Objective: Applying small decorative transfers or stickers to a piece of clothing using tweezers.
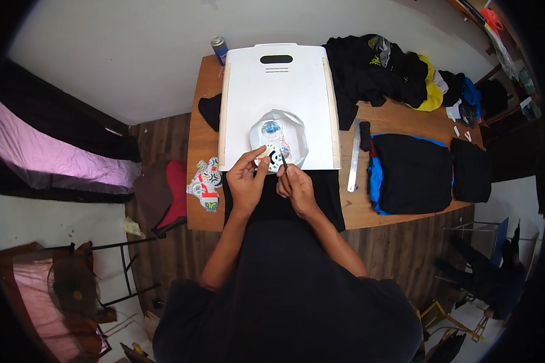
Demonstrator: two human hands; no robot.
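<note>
My left hand (pixel 246 183) pinches a small white printed cut-out (pixel 275 157) with black markings between thumb and fingers. My right hand (pixel 298 191) is closed around a thin dark tool (pixel 284 160), its tip against the cut-out's right side; its kind is too small to make out. Just beyond both hands, a round, white, bowl-like piece (pixel 300 134) with creased sides holds printed pieces in blue and red. It rests on the near part of a large white board (pixel 278 88) with a handle slot. Black cloth (pixel 272 196) lies beneath my hands at the board's near edge.
Colourful printed scraps (pixel 205 184) lie left of the board on the wooden table (pixel 354 209). A spray can (pixel 220 49) stands at the far left corner. To the right are a metal ruler (pixel 353 164), folded black garments (pixel 410 175) and a heap of dark clothes (pixel 375 69).
</note>
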